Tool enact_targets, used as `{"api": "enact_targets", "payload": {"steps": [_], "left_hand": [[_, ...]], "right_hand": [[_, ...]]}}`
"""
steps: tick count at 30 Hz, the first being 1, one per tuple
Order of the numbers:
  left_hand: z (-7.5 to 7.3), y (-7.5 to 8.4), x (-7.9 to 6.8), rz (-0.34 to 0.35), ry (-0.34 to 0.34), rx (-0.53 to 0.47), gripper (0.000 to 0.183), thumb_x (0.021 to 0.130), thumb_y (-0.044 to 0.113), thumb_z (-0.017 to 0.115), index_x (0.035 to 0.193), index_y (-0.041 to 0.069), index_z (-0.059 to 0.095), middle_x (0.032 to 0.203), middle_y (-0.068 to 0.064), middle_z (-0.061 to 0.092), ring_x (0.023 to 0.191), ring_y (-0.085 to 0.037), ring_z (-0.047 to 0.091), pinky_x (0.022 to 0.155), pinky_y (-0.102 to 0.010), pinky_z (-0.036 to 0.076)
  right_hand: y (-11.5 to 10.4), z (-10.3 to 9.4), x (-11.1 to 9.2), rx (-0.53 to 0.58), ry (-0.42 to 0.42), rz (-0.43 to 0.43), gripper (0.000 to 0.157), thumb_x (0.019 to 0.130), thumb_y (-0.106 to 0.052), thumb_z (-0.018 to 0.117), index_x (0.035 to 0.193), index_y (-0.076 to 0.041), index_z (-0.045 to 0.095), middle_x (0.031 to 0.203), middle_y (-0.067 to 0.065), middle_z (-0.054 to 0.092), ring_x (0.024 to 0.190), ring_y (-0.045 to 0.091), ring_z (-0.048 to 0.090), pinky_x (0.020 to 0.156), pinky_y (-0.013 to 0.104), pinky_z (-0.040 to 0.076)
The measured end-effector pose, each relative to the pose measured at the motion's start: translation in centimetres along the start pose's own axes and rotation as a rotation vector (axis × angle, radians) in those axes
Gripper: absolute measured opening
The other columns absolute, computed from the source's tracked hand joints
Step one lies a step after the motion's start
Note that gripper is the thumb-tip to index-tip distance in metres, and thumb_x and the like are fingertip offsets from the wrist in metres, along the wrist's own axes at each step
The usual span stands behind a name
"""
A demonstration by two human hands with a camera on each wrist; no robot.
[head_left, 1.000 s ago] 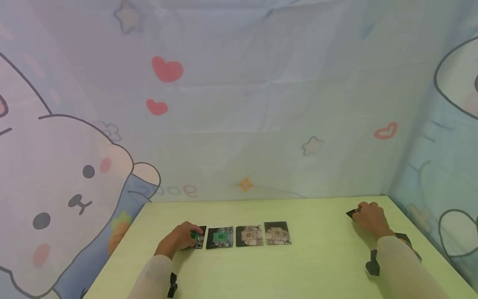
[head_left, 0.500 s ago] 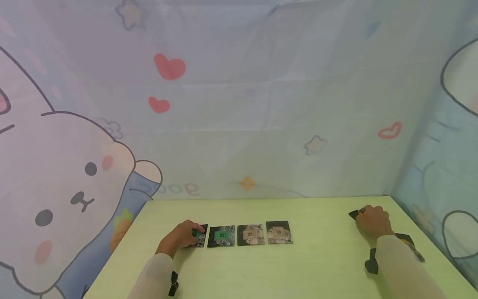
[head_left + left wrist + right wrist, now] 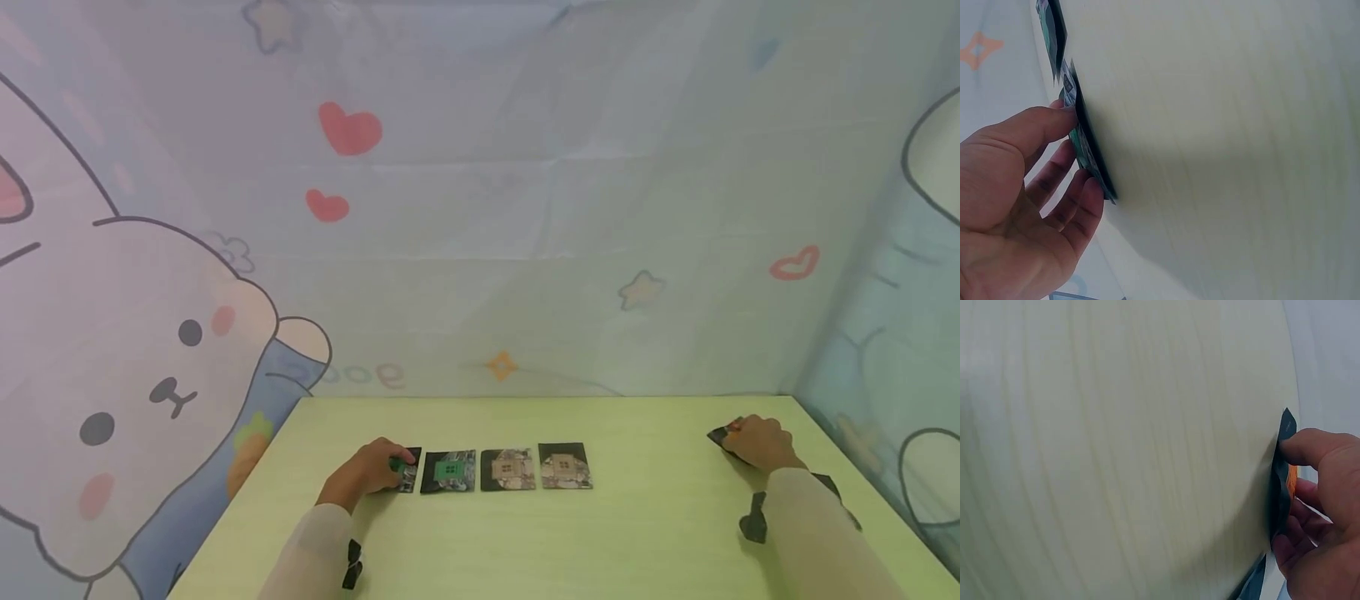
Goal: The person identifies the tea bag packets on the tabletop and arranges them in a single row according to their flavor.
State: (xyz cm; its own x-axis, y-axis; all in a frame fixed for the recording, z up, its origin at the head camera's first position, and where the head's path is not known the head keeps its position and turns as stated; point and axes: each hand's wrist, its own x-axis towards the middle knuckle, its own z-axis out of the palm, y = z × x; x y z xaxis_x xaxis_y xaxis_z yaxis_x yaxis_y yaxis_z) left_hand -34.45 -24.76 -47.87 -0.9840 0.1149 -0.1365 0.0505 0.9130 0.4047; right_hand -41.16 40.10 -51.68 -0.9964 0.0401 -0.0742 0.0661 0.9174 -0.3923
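In the head view my left hand [image 3: 366, 472] is at the left end of a row of flat square packets. It grips a green-and-black packet [image 3: 408, 477] by its edges, thumb at one end and fingers at the other in the left wrist view. This packet [image 3: 1089, 159] lies at the table surface. Toward the table's far right corner, my right hand [image 3: 763, 443] holds a dark packet [image 3: 722, 435] with an orange patch. In the right wrist view the thumb presses this packet's edge [image 3: 1282, 481] while curled fingers hold its other end; the hand partly hides it.
Right of the left hand, a second green packet [image 3: 448, 472] and two beige packets [image 3: 507, 469] continue the row. Another dark packet [image 3: 828, 482] lies partly hidden behind the right sleeve. A printed cloth backdrop [image 3: 480, 208] rises behind the pale table [image 3: 600, 542].
The head view has shifted slightly. More of the packet in the right hand shows beside the fingers, its orange patch now clearer. The left hand keeps its place at the row's end.
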Motion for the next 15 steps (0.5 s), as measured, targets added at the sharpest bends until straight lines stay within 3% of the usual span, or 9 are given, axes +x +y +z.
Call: {"api": "enact_targets", "payload": {"steps": [4, 11, 15], "left_hand": [[0.0, 0.0, 0.1, 0.021, -0.008, 0.003, 0.032, 0.087, 0.001, 0.074, 0.113, 0.02, 0.076, 0.14, -0.017, 0.057, 0.133, -0.044, 0.052, 0.104, -0.057, 0.047], [-0.1, -0.3, 0.2, 0.03, -0.016, 0.014, 0.032, 0.087, 0.001, 0.074, 0.113, 0.019, 0.076, 0.138, -0.017, 0.058, 0.132, -0.044, 0.052, 0.105, -0.057, 0.046], [0.0, -0.5, 0.3, 0.04, -0.014, 0.007, 0.032, 0.086, 0.0, 0.074, 0.112, 0.019, 0.076, 0.135, -0.016, 0.059, 0.13, -0.043, 0.054, 0.104, -0.056, 0.047]], "right_hand": [[0.1, 0.0, -0.2, -0.041, 0.002, -0.023, 0.053, 0.087, -0.027, 0.057, 0.112, 0.02, 0.059, 0.101, 0.037, 0.061, 0.095, 0.048, 0.055, 0.083, 0.061, 0.039], [-0.8, 0.0, -0.6, -0.03, -0.001, -0.048, 0.051, 0.085, -0.026, 0.059, 0.111, 0.018, 0.057, 0.105, 0.039, 0.059, 0.098, 0.051, 0.053, 0.086, 0.062, 0.037], [-1.3, 0.1, -0.9, -0.029, -0.001, -0.08, 0.055, 0.085, -0.025, 0.06, 0.118, 0.019, 0.056, 0.111, 0.042, 0.058, 0.103, 0.054, 0.053, 0.089, 0.064, 0.036]]}}
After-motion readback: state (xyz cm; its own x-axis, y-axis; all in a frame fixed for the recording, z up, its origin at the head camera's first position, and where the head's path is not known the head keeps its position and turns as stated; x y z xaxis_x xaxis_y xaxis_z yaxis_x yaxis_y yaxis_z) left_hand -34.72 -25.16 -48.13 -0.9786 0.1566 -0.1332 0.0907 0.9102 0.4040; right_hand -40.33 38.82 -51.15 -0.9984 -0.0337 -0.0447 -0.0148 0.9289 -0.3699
